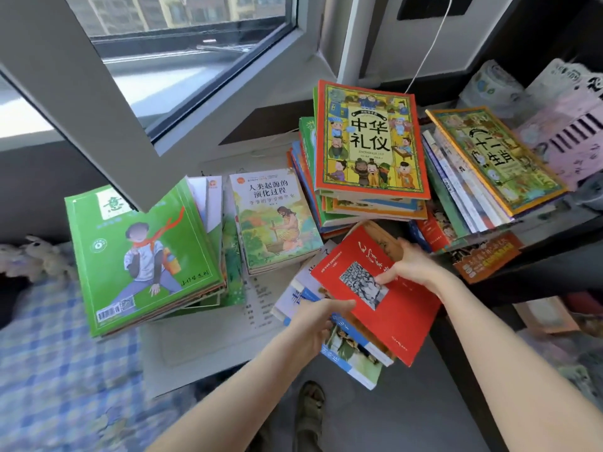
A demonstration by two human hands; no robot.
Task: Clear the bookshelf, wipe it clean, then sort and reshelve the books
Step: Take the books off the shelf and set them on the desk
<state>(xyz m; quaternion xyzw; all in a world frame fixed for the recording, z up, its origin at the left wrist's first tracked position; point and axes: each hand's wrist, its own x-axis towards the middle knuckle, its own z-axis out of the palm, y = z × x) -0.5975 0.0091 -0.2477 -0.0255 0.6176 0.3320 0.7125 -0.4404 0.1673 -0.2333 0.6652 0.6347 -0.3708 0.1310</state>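
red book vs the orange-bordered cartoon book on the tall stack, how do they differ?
Cover: the red book is plain red with one small black-and-white picture; the orange-bordered cartoon book is crowded with colourful figures. Pose: the red book is held up, tilted over a loose pile; the orange-bordered cartoon book lies flat on top of its stack. Both are face up, with Chinese titles.

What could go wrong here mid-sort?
1. The red paperback book is tilted, gripped by the right hand at its far edge, the left hand only touching its near edge; it could slide off.
2. The blue-and-white books beneath appear to overhang the grey ledge and could fall.
3. The uneven stack under the orange-bordered picture book close behind could topple if bumped.
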